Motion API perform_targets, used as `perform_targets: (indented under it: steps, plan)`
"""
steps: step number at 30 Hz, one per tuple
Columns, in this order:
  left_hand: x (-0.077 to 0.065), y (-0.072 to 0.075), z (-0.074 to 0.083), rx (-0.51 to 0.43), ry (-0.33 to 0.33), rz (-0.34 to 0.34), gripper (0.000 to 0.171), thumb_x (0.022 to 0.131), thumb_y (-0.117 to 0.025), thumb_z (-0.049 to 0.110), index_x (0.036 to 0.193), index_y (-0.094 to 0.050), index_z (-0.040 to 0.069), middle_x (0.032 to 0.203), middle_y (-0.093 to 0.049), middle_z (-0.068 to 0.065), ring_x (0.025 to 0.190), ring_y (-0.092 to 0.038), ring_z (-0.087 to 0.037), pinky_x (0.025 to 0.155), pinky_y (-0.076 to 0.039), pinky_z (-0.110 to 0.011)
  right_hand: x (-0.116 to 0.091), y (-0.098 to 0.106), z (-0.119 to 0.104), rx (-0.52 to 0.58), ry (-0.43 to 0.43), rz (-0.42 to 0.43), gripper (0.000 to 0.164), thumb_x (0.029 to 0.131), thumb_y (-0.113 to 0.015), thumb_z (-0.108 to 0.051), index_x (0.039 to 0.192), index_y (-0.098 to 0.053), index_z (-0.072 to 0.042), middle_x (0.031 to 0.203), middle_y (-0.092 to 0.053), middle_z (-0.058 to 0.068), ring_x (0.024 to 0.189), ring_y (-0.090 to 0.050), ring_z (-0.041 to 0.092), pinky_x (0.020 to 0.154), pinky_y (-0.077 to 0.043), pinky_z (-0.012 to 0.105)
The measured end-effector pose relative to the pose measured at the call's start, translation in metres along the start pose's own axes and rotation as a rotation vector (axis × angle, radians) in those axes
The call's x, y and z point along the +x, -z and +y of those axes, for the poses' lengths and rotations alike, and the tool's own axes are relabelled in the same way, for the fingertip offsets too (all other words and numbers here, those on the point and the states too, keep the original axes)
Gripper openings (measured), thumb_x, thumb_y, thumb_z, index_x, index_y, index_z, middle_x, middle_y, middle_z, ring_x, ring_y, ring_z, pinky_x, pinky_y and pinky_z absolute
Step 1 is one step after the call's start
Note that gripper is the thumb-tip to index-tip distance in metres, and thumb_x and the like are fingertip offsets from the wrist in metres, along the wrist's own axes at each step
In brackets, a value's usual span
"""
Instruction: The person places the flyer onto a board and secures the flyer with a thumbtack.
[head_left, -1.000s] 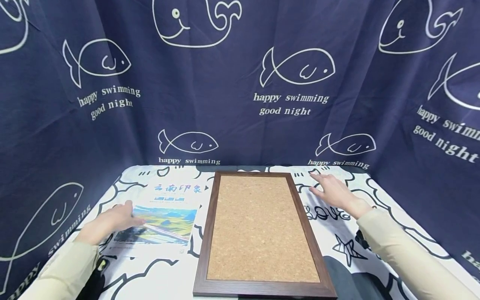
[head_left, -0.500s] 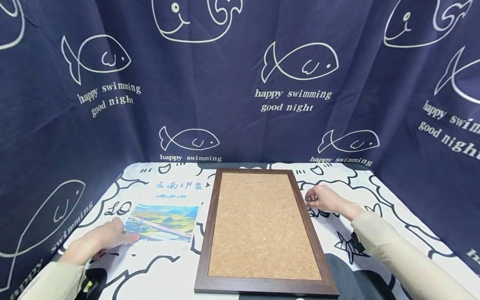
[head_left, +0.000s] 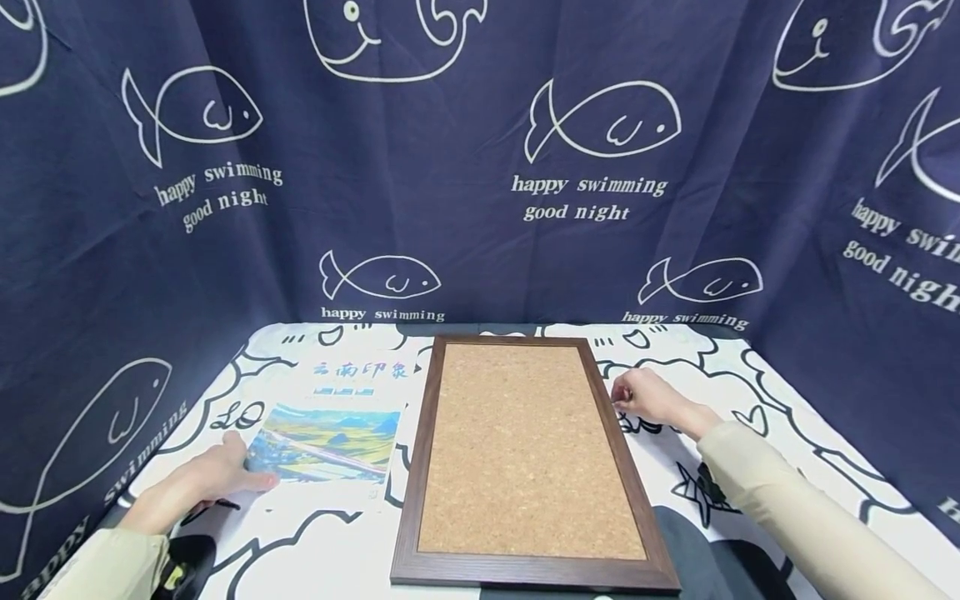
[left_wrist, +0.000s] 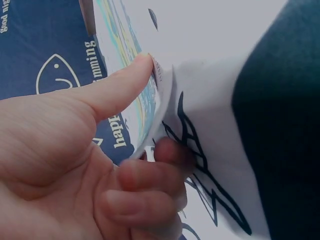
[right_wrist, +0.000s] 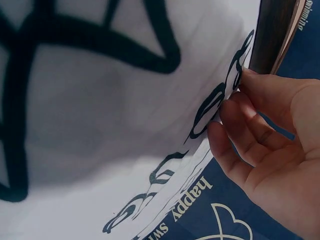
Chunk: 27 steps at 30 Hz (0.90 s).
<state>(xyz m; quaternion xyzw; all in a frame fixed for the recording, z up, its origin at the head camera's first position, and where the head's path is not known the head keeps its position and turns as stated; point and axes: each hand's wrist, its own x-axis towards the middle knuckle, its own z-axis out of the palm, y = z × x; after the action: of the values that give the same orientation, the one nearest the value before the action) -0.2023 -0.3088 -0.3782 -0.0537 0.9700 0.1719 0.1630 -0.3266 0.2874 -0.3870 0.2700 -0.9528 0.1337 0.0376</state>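
Observation:
A cork board [head_left: 528,450] in a dark brown wooden frame lies flat in the middle of the table. On its left lies a printed sheet [head_left: 322,442] with a colourful landscape picture and blue Chinese lettering. My left hand [head_left: 213,479] grips the sheet's left edge; in the left wrist view the thumb [left_wrist: 125,87] lies on top and curled fingers are underneath, and the paper bends up between them. Beside the frame's right side, my right hand [head_left: 645,396] is down at the tablecloth with bent fingers [right_wrist: 245,125]. Whether anything small is between its fingertips is hidden.
A white tablecloth [head_left: 315,554] with black line drawings covers the table. Dark blue curtains [head_left: 480,200] with fish prints enclose the back and both sides. A dark patch of the cloth's print [head_left: 697,550] lies right of the board's near corner.
My left hand has shifted left and toward me, onto the sheet's left edge. The right hand has come nearer to the board's side, its fingers bending from an outstretched pose.

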Motion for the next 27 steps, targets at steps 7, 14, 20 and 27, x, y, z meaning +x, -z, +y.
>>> perform_targets:
  steps: [7,14,20,27]
  plan:
    - [-0.0003,-0.0005,0.0004,-0.091,-0.009,0.014,0.067,0.083,-0.074,0.031,0.108,-0.034,-0.018,0.057,-0.049,-0.008,0.043,-0.048,-0.014,0.039,-0.043,-0.026,0.0031,0.002,-0.0008,0.003,-0.047,-0.023,0.007,0.078,-0.069,-0.001,0.073,-0.068,-0.006,0.063,-0.06,-0.001,0.056,-0.047,0.007,0.053,-0.039,0.022]
    - [-0.0001,-0.0011,0.005,-0.185,-0.012,0.003,0.046,0.086,-0.069,0.013,0.103,-0.034,-0.012,0.058,-0.057,-0.013,0.039,-0.056,-0.015,0.04,-0.051,-0.031,0.005,0.0002,-0.003,-0.017,-0.092,-0.061,0.006,0.078,-0.07,-0.007,0.073,-0.067,-0.007,0.063,-0.059,-0.002,0.056,-0.047,0.008,0.054,-0.039,0.022]
    - [0.0007,-0.0012,0.0061,-0.195,0.005,-0.024,0.049,0.087,-0.068,0.013,0.106,-0.03,-0.013,0.062,-0.056,-0.015,0.042,-0.058,-0.018,0.041,-0.052,-0.032,0.0043,0.0002,-0.0043,-0.015,-0.097,-0.068,0.006,0.078,-0.07,-0.007,0.073,-0.067,-0.006,0.065,-0.062,-0.001,0.057,-0.049,0.009,0.055,-0.041,0.023]
    - [0.0006,-0.0017,0.0052,-0.194,0.002,-0.039,0.043,0.088,-0.067,0.014,0.103,-0.035,-0.01,0.067,-0.055,-0.015,0.043,-0.058,-0.019,0.041,-0.052,-0.032,-0.0009,0.002,-0.0017,-0.01,-0.067,-0.041,0.008,0.078,-0.069,-0.007,0.071,-0.065,-0.006,0.062,-0.059,-0.002,0.056,-0.047,0.007,0.053,-0.039,0.023]
